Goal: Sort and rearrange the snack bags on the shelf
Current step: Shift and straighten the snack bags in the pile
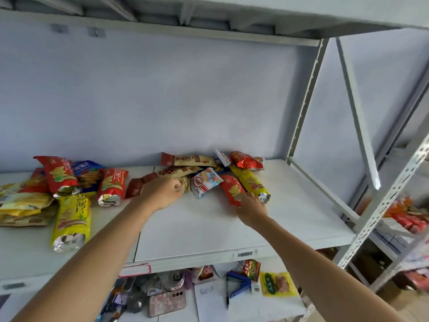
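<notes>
Snack bags lie scattered on a white shelf (209, 228). A pile at the left holds red chip bags (60, 174), a blue bag (86, 169) and a long yellow bag (72, 219). A second heap sits at the back middle: tan bags (192, 160), a white-and-blue bag (205, 181), a yellow bag (249, 182) and a red crinkled bag (246, 160). My left hand (162, 192) curls its fingers round a tan bag (178, 173) by a dark red packet (137, 185). My right hand (250, 206) pinches the lower end of a red chip bag (231, 188).
Grey metal uprights (306, 98) and a diagonal brace (357, 112) frame the shelf's right end. The shelf below holds a phone (167, 303), papers, a blue stapler (239, 283) and a yellow packet (277, 284). Another rack with red packs (406, 219) stands at the right.
</notes>
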